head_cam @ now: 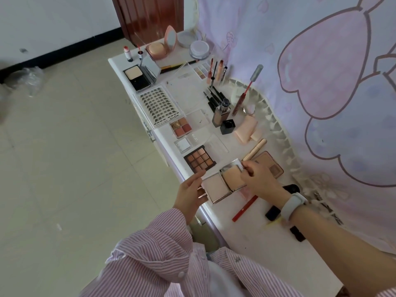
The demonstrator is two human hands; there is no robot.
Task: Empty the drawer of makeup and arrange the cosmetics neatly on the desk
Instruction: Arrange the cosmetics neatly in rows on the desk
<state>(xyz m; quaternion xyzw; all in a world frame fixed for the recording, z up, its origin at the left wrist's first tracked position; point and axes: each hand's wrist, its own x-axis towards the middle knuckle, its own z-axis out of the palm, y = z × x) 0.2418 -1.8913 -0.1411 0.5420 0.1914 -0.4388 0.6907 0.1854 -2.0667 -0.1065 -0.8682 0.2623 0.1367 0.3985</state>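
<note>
Dozens of cosmetics already line the desk [252, 245], so this job looks well along. Starting at the far left: a black powder compact [137, 79] sits open, then the lash tray [159, 107] just nearer, then a run of palettes coming toward us, the four-pan blush palette [181, 127] and the brown eyeshadow palette [198, 160]. In the middle, the foundation bottle [221, 113] stands upright among black pencils, and a red lip gloss [246, 94] leans at the right by the pink curtain [321, 82].

Now the action at the near edge: the left hand [189, 195] has its grip on the left side of an open two-pan compact [222, 183], and the right hand [260, 177] pinches its far right corner, fingers curled on the case. It hangs just over the desk edge, beside the brown palette, seemingly about to join that row.

Left to do, by my reading: place this one and tidy the loose bits near the right wrist, a red pencil [245, 207] and some dark pieces partly hidden under the forearm. What those are, I can't say. The drawer itself is mostly blocked by the striped sleeve [154, 254], so whether it's emptied is anyone's guess.
</note>
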